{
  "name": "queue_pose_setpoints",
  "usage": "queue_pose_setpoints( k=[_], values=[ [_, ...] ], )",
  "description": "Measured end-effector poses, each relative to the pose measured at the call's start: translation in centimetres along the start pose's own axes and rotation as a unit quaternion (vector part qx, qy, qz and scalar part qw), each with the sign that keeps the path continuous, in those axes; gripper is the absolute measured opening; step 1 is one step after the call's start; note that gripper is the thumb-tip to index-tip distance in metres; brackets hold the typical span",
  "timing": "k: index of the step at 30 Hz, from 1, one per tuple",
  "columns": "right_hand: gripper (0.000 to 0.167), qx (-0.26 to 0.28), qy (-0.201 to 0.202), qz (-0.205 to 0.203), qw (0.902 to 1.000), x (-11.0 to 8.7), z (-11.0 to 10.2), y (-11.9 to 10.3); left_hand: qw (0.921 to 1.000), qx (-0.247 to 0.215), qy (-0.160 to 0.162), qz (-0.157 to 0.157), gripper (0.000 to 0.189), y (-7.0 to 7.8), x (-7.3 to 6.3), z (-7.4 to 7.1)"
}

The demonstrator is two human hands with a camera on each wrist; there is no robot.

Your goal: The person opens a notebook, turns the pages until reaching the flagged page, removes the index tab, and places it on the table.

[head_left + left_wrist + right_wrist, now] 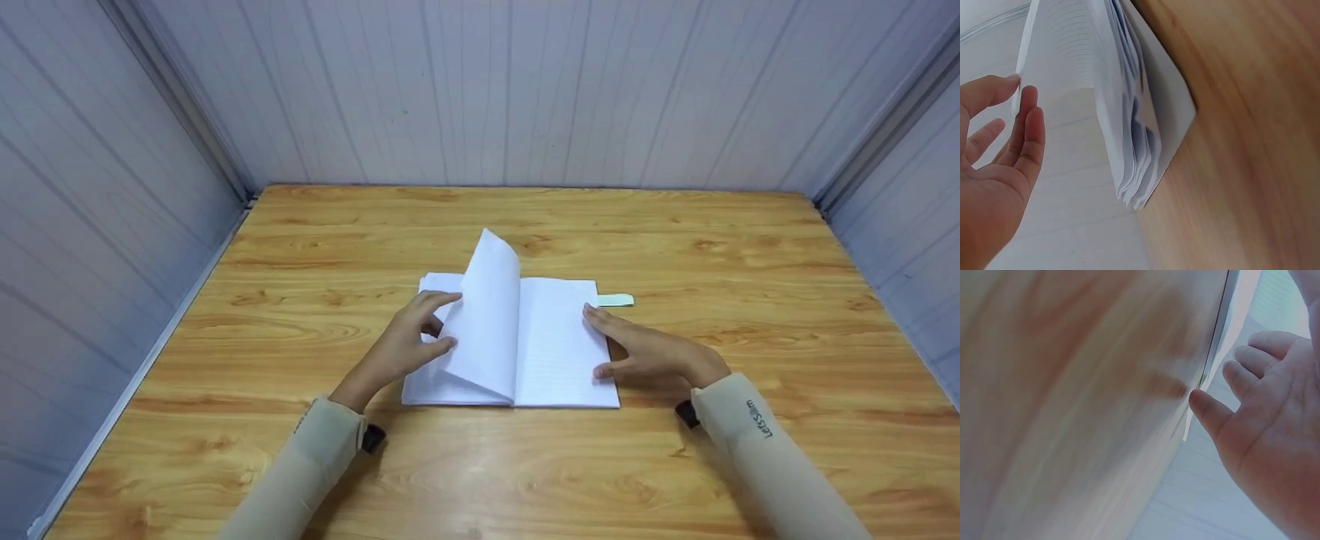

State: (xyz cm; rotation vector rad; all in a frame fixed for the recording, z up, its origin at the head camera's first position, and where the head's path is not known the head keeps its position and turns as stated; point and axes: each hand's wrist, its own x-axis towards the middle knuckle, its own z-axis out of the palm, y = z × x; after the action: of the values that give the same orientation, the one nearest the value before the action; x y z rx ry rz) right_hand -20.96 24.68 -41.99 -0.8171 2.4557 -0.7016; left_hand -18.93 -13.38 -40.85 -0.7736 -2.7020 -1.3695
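An open notebook (562,345) with white, lined pages lies on the wooden table. One page (484,315) stands raised and curved over the left half, its top corner pointing up. My left hand (409,334) pinches that page by its outer edge; in the left wrist view the page edge passes between the thumb and fingers of the left hand (1002,140). Fairly straight, the fingers of my right hand (649,349) rest at the outer edge of the right-hand page. A pale green tab (616,300) sticks out from the notebook's right side, just above that hand.
The wood-grain table (360,225) runs back to a pale panelled wall (480,90), with similar walls at left and right. Both forearms wear beige sleeves (765,450), and a small black device (373,438) sits under the left wrist.
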Motion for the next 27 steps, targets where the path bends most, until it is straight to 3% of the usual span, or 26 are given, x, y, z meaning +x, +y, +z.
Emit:
queue_pose_setpoints(
  k=[6, 11, 15, 19, 27],
  values=[
    [0.103, -0.001, -0.005, 0.004, 1.0, 0.1, 0.2, -0.2, 0.9998, 0.018, 0.006, 0.002, 0.062, -0.3, -0.3, 0.2],
    [0.103, 0.004, -0.004, -0.009, 0.9999, 0.2, 0.4, -0.2, 0.9988, 0.045, -0.013, -0.013, 0.059, -0.4, -0.7, 0.3],
    [0.103, -0.004, -0.005, -0.013, 0.9999, 0.2, 0.5, -0.3, 0.994, 0.074, -0.064, -0.047, 0.06, -0.4, -0.9, 0.3],
    [0.102, -0.004, -0.009, -0.011, 0.9999, 0.2, 0.5, -0.3, 0.9831, 0.1, -0.133, -0.076, 0.067, -0.6, -1.0, 0.2],
    [0.104, -0.021, -0.016, -0.021, 0.9994, 0.3, 0.4, -0.4, 0.9613, 0.141, -0.224, -0.075, 0.081, -0.9, -0.8, 0.3]
  ],
)
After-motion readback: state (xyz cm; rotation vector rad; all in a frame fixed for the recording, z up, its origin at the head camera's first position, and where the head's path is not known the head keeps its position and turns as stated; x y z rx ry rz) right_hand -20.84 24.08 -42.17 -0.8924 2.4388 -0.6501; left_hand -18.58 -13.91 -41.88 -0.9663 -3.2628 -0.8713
